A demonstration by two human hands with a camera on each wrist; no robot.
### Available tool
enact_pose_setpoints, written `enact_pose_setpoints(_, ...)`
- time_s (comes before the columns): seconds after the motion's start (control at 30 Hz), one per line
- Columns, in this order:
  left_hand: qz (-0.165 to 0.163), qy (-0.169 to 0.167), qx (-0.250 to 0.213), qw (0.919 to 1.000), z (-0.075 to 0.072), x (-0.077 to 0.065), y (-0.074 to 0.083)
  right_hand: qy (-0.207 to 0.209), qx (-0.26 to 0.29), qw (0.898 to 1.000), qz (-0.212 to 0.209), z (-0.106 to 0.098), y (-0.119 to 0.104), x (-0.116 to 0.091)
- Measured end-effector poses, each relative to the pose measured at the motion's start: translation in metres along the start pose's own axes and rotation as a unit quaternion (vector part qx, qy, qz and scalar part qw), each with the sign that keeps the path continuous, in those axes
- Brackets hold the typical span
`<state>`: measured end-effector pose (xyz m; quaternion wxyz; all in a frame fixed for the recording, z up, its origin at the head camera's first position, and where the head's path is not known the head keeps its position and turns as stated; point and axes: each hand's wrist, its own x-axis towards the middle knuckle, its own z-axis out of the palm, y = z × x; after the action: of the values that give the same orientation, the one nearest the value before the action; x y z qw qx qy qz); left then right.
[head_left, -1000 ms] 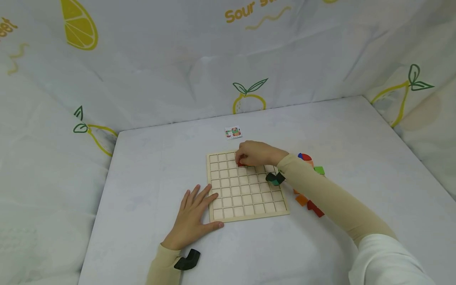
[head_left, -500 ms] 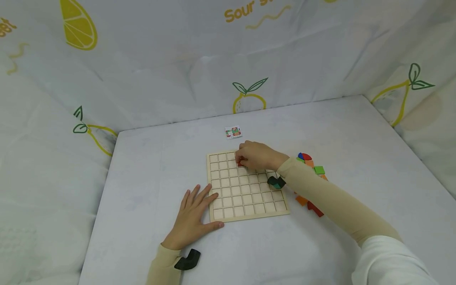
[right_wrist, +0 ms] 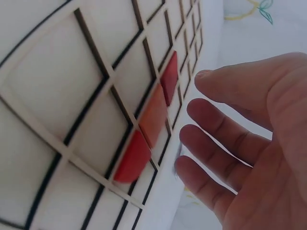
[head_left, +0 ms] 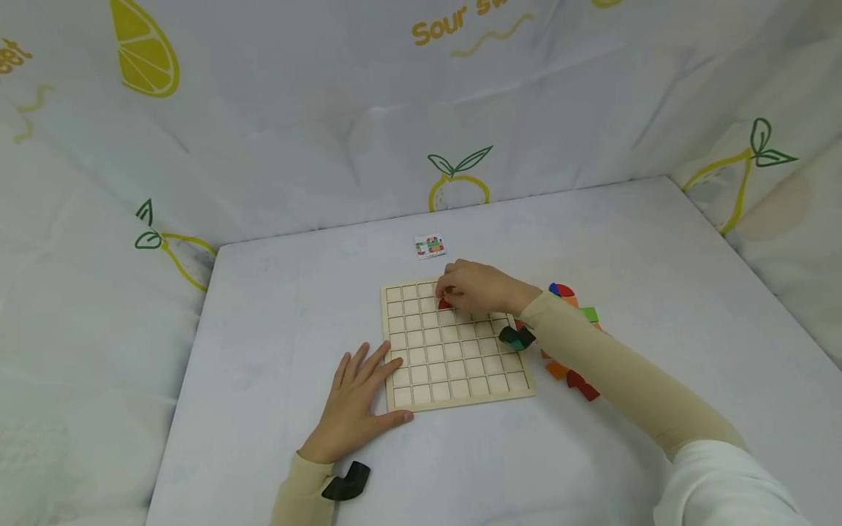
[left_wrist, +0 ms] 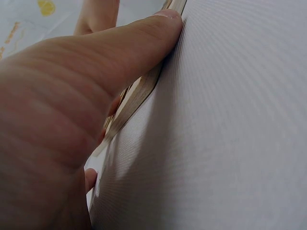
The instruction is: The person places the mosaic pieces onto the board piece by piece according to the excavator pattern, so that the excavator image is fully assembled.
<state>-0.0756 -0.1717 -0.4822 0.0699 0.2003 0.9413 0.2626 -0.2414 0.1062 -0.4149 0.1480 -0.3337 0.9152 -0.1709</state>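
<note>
A square wooden grid board [head_left: 421, 358] lies on the white table. My left hand [head_left: 355, 402] is spread at its near left corner, fingertips on the left edge and the thumb [left_wrist: 144, 40] along the front edge. Over the far part of the board is my right hand [head_left: 483, 288], beside a red piece [head_left: 445, 303] in the grid. The right wrist view shows its fingers loosely bent, with nothing between them and a gap to the pieces. There, a dark red piece [right_wrist: 170, 79], an orange piece [right_wrist: 153, 116] and a round-edged red piece [right_wrist: 133, 158] lie in a row of cells.
Right of the board lie loose pieces, partly hidden by the right forearm: red and blue ones [head_left: 562, 290], a green one [head_left: 589, 314], an orange one [head_left: 556, 370] and red ones [head_left: 582, 385]. A small patterned card [head_left: 430, 246] lies behind the board.
My right hand has shifted slightly right, and more of the red piece shows by its fingertips; the fingers have come off it. My left hand has stayed put.
</note>
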Motion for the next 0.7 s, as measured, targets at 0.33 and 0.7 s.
enact_pose_setpoints(0.33,-0.002,-0.001,0.001,1.0,0.001,0.0,0.001,0.044,0.084,0.996,-0.004,-0.03,0.018,-0.033)
enact_pose_setpoints(0.7,0.006,0.008,0.005,0.9999,0.002,0.0,-0.001,0.08,0.093,0.991,0.056,-0.051,0.041,-0.08)
